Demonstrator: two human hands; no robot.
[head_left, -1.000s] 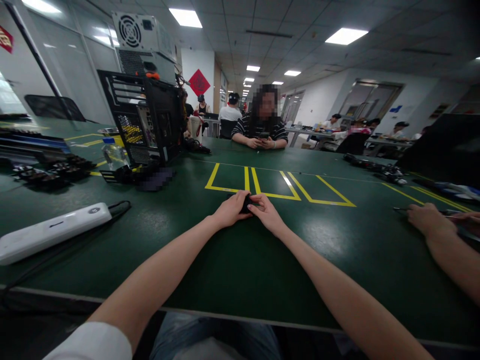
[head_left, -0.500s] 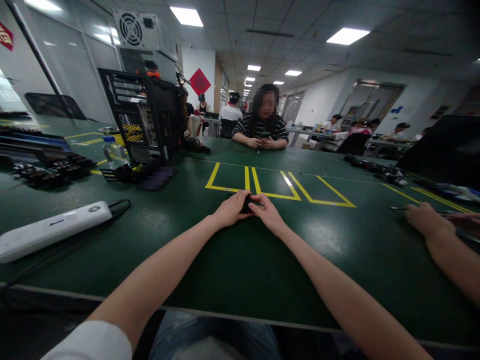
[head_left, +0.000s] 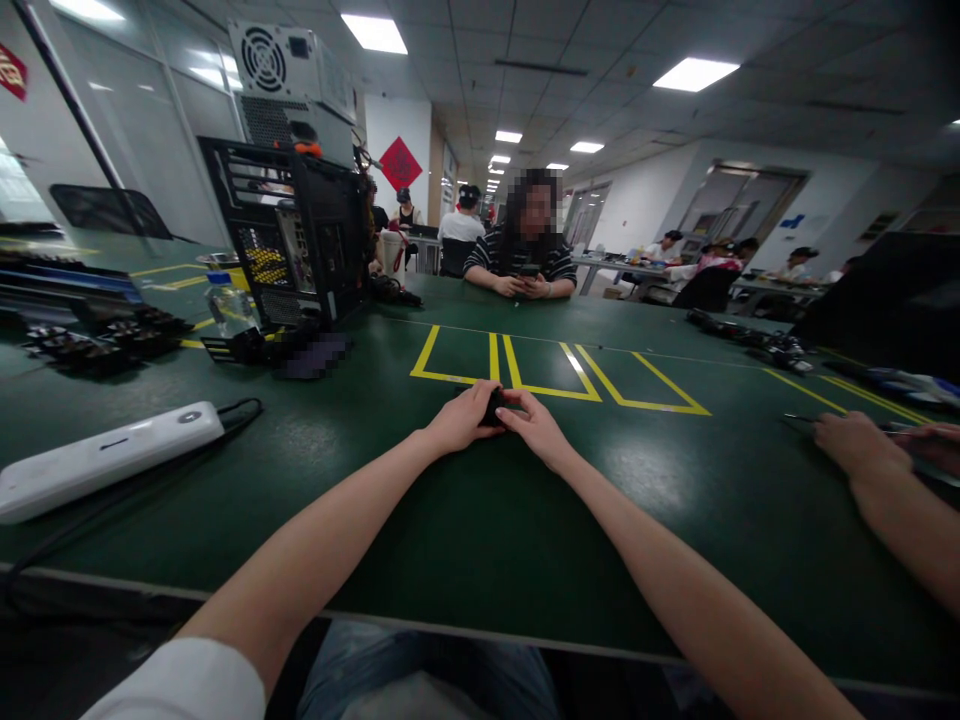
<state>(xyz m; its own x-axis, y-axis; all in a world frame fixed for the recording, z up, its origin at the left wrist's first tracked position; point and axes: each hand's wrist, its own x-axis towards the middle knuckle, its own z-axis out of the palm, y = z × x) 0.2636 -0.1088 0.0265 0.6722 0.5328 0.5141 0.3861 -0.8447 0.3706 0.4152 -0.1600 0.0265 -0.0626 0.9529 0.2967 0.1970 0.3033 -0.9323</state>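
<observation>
A small black object (head_left: 492,408) rests between my two hands, low over the green table (head_left: 480,540); most of it is covered by fingers and its kind cannot be made out. My left hand (head_left: 466,418) wraps round it from the left, fingers curled over its far side. From the right, my right hand (head_left: 534,425) pinches it with thumb and fingertips. Just beyond the hands lie yellow tape outlines (head_left: 555,392) on the tabletop.
At left lie a white power strip (head_left: 112,460) with a black cable, a water bottle (head_left: 229,305) and an open computer case (head_left: 300,235). Across the table a person (head_left: 525,250) holds a phone. Another person's hand (head_left: 862,445) with a thin tool is at right.
My hands and the black object have hardly moved. The neighbour's hand at right has shifted slightly.
</observation>
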